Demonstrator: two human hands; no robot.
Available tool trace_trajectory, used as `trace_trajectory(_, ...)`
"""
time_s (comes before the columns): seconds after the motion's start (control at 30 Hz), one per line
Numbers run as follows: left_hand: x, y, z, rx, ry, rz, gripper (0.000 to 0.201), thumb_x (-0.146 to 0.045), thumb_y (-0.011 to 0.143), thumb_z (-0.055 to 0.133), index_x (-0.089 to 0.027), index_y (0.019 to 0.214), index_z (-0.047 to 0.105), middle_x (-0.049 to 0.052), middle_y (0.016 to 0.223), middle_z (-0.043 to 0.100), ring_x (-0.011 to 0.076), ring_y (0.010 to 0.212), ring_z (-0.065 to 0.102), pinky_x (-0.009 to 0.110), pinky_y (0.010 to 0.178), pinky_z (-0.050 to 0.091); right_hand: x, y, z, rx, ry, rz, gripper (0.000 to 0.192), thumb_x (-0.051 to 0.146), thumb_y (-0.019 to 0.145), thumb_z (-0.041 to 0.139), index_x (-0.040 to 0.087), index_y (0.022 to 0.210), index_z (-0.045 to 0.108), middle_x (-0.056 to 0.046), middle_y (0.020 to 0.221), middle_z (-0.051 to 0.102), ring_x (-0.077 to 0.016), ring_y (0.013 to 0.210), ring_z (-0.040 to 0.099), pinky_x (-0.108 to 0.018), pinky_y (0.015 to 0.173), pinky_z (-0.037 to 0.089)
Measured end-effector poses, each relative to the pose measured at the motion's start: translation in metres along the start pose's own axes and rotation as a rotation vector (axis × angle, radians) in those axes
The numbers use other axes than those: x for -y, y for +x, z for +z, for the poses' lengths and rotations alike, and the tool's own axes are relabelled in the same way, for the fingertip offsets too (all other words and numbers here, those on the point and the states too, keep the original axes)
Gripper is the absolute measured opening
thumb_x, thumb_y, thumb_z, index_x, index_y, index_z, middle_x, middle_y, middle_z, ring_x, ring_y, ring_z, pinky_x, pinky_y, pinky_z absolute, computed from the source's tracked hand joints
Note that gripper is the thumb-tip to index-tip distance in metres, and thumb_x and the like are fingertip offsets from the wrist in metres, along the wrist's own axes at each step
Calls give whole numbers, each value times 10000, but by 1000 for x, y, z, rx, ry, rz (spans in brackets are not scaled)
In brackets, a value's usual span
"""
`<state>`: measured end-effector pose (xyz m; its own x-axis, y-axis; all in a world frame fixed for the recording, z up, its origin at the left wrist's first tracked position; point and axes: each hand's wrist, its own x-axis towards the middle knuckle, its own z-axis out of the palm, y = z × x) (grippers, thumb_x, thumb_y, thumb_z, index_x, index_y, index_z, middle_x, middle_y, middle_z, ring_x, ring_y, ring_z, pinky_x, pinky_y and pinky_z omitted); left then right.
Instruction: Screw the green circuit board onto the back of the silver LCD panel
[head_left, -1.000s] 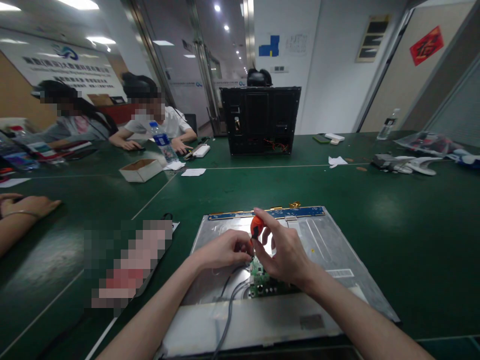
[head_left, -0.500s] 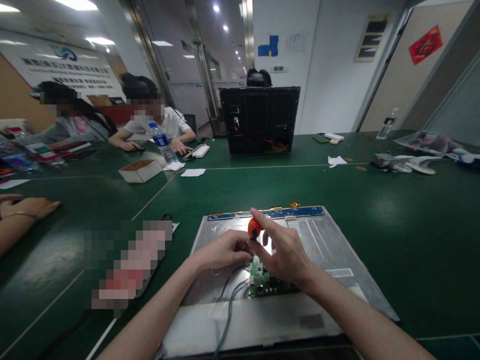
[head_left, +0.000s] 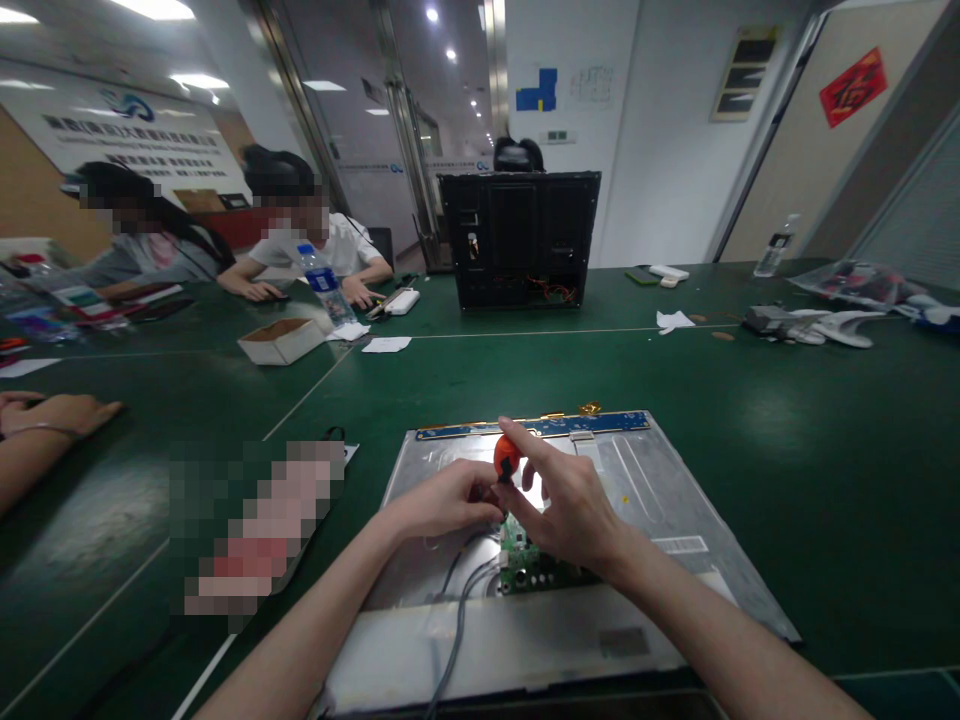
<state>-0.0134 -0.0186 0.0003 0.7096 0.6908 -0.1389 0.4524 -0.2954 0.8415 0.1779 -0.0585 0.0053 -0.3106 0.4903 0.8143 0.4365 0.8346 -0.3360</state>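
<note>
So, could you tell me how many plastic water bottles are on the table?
2: one bottle far left by the cardboard box, another bottle far right near the wall. Others may be hidden.

Electronics repair/assembly workroom inside office building. Long green-matted bench point(head_left: 787, 440), stripped metal display panel point(head_left: 645, 490) with exposed green circuit board point(head_left: 525, 560), opened black chassis point(head_left: 520, 240) showing loose wires. Co-workers seated at far side point(head_left: 315, 250). Glass partitions point(head_left: 390, 130), ceiling spotlights, company signage on wall point(head_left: 127, 120).
</note>
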Motion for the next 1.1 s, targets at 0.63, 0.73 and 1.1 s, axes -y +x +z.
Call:
trace_trajectory(0.63,1,1,-1,7,37,-10,38,-179,745,602,-170,739,565,-35,682,523,142,651,498,237,604,387,-5,-3,3,0,10,6,543,242,956,510,240,1452,290,-29,914,673,-123,598,596,-240,502,475)
trace_trajectory(0.73,1,1,-1,14,35,3,47,-182,746,594,-169,725,555,-37,669,511,139,639,490,237,595,384,-2,-2,1,7,18,30,563,233,942,512,231,1459,289,-32,903,675,-135,620,613,-253,525,501)
trace_trajectory(1.1,2,0,-1,7,47,7,120,-238,766,612,-162,688,561,-18,689,553,149,655,516,247,608,395,-3,-3,3,-6,27,26,564,197,928,491,227,1456,294,-35,909,679,-121,560,570,-244,498,479)
